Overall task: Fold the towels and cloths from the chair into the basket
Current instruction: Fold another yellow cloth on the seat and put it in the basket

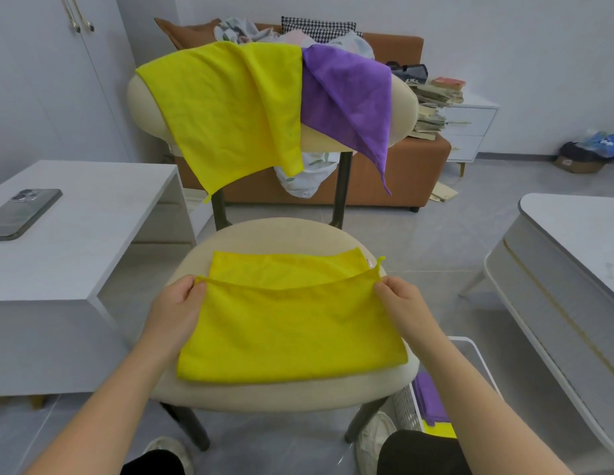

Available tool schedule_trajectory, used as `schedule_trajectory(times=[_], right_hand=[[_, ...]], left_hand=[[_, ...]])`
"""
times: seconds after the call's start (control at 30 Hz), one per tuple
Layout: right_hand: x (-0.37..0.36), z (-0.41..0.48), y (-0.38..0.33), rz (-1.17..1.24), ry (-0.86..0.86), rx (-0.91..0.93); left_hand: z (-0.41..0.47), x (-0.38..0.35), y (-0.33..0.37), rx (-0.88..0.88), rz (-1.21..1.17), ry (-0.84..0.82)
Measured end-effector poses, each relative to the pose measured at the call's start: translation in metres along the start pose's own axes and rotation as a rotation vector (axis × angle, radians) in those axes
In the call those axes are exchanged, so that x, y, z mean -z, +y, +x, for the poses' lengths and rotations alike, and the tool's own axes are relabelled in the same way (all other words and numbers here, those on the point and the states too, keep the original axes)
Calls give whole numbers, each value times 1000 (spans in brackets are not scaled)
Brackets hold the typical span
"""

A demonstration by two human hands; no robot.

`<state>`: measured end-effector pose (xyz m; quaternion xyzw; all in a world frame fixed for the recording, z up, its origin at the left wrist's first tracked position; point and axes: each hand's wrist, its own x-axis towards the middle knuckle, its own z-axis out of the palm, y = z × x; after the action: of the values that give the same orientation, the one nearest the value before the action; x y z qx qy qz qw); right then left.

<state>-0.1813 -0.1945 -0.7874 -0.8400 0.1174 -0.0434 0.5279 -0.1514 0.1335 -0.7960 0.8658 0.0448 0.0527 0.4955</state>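
Pale grey floor tiles surrounded a beige padded chair, with a brown sofa [384, 180] behind it and a white side table [79, 234] to the left carrying a phone [21, 212].

1. Chair seat [288, 394]: a yellow cloth [292, 337] lay flat on it, partly doubled over. The upper layer's free edge stopped short of the far edge of the lower layer.
2. Left hand [177, 310]: thumb and curled fingers pinched the left corner of the upper layer, just above the seat.
3. Right hand [401, 301]: fingers pinched the right corner of the same layer, near its small hanging loop. The edge sagged slightly between the two hands.
4. Chair backrest [403, 111]: draped yellow cloths [216, 108] overlapped across its left and centre; a purple cloth [346, 97] hung over the right side, one corner pointing down.
5. Basket [485, 365]: a white container with perforated walls stood on the floor beside the seat's right front. Inside it, a folded purple cloth [429, 395] and a folded yellow cloth [439, 430] were visible; the seat and the right forearm hid the remaining contents.
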Motion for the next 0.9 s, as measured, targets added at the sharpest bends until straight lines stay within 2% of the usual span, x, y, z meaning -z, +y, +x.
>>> schedule_trajectory(times=[0.17,0.67,0.9], right_hand=[[-8,30,-2,-31,42,13],[-32,94,6,-671,118,82],[-40,104,10,-748,208,51]], left_hand=[[32,-13,-4,-28,63,38],[100,-45,-6,-18,638,151],[107,-55,-10,-51,810,196]])
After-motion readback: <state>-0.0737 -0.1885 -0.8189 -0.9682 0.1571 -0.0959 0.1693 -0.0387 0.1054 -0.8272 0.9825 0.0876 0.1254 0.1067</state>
